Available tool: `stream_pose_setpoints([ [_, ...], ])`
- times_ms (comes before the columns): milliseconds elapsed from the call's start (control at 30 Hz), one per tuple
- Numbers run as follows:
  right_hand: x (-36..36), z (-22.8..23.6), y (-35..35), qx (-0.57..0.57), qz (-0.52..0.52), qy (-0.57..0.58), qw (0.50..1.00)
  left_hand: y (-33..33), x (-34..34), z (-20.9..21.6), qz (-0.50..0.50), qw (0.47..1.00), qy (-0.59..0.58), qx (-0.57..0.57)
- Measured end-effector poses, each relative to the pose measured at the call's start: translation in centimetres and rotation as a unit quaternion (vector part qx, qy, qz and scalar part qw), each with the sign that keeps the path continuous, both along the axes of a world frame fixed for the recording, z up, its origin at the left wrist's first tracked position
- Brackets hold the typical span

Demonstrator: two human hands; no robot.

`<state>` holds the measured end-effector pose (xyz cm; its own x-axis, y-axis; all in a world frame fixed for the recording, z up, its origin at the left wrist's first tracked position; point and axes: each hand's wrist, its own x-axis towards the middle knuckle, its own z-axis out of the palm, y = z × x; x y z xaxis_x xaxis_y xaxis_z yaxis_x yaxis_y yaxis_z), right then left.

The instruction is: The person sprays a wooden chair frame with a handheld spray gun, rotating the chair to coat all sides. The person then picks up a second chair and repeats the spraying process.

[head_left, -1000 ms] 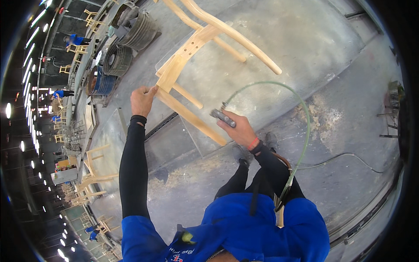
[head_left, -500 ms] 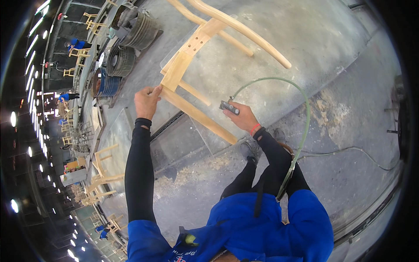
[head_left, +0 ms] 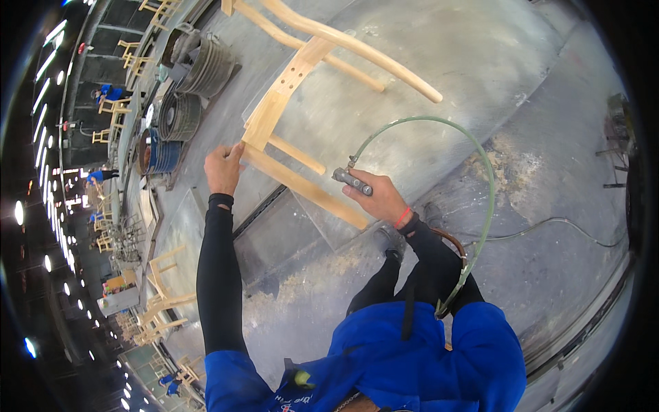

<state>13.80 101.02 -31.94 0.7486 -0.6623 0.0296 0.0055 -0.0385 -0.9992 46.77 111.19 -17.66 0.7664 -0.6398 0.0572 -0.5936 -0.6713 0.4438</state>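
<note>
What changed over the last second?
Little. The left hand stayed on the corner of the wooden chair frame, and the right hand kept its grip on the metal air tool with the green hose. Only the head view shifted slightly.

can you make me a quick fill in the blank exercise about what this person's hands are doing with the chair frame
1. The left hand touches the ____ chair frame.
2. The right hand holds a metal air tool fed by a ____ hose.
3. The chair frame lies on a grey ____.
4. The person wears a ____ shirt over black sleeves.

Missing words: wooden; green; table; blue
</note>
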Motion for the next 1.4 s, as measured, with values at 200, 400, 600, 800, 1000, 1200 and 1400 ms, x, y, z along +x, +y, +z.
stream_pose_setpoints([
  [200,-6.1,1.6,-2.7,-0.091,-0.082,0.053,0.991,-1.1,-0.2,-0.6,0.015,0.999,0.006,-0.029],
  [400,-7.4,2.8,-7.3,-0.136,-0.206,0.062,0.967,-1.3,-0.9,-0.2,0.038,0.999,-0.011,-0.006],
  [600,-6.9,4.1,-9.7,-0.040,-0.213,0.038,0.975,-1.0,-1.0,-0.5,0.024,0.999,-0.010,-0.026],
  [800,-10.9,1.5,-9.4,-0.190,-0.236,0.128,0.944,-0.8,-0.6,-0.9,0.026,0.999,-0.005,-0.033],
  [1000,-20.8,3.3,-3.1,-0.162,-0.146,0.203,0.955,0.3,-0.9,-1.7,0.006,0.996,-0.085,-0.033],
  [1200,-27.3,9.9,-0.6,-0.176,-0.189,0.249,0.934,0.7,-1.3,-1.8,-0.016,0.991,-0.133,-0.013],
  [1400,-27.1,15.3,1.4,-0.026,-0.230,0.127,0.965,1.6,-1.1,-2.7,-0.003,0.998,-0.023,-0.056],
])
